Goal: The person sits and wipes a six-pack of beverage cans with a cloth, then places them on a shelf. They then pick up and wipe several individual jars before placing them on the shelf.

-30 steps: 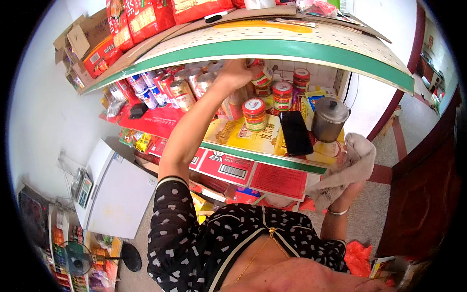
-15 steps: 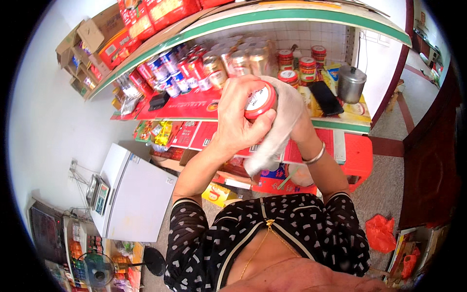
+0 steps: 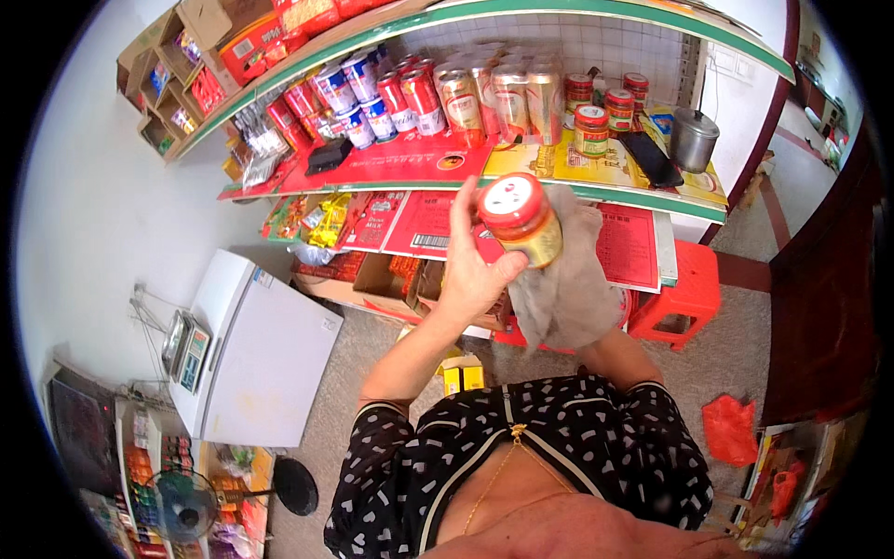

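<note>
My left hand grips a small glass jar with a red lid, thumb low on its side and fingers on its far left. The jar tilts so its lid faces up toward me, in front of the shelf edge. A grey cloth hangs against the jar's right side. My right forearm runs up behind the cloth, which covers my right hand and its fingers. On the shelf ahead stand several similar red-lidded jars, beside a black phone lying flat.
Rows of drink cans fill the shelf's middle and left. A metal canister stands at its right end. Below are open cardboard boxes and a red plastic stool. A white chest freezer is at left.
The jar and cloth have come down and toward me, away from the shelf. My left hand has loosened off the lid to the jar's side. My right wrist has dropped behind the cloth.
</note>
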`<state>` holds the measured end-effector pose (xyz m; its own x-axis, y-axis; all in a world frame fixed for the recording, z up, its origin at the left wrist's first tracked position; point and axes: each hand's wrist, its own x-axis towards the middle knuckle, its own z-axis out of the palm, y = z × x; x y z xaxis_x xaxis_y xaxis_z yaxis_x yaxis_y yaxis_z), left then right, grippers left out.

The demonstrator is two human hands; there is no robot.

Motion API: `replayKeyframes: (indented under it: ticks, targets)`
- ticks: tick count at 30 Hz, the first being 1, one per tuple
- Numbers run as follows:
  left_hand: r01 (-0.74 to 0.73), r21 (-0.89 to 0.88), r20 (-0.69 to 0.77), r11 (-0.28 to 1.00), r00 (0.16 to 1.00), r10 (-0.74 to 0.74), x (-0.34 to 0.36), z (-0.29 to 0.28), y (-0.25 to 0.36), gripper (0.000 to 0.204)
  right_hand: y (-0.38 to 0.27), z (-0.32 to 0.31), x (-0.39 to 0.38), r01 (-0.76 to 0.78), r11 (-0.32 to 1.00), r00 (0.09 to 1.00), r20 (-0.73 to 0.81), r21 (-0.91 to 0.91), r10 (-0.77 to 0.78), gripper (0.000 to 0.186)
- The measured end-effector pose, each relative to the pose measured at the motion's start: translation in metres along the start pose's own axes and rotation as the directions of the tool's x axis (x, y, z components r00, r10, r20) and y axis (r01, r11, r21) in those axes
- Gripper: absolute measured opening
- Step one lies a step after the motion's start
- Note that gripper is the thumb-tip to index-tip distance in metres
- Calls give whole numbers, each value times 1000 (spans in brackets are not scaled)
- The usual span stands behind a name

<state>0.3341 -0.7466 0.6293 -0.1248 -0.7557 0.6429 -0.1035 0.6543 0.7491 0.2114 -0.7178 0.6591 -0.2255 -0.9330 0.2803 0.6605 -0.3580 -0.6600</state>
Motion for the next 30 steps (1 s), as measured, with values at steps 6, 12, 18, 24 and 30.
replayKeyframes:
  ticks: [6,12,18,24,30]
  targets:
    - [-8,-697,-282,717,922,-264,-18,52,9,81,19,-33,16,635,534,756,305,-559,-580,11]
    - [-42,-645,-328,763,917,-226,-14,102,5,86,-3,-73,74,315,532,936,165,-786,-311,15]
    - [41,-40,-134,998,990,-46,5,92,7,85,-47,-101,109,485,371,852,330,-792,-407,18]
    - [-192,470,124,862,981,151,16,86,6,77,-75,-70,80,902,164,410,911,-399,-39,41]
    - [-102,528,155,843,988,23,6,85,11,70,-36,-104,99,-100,909,707,614,-405,351,40]
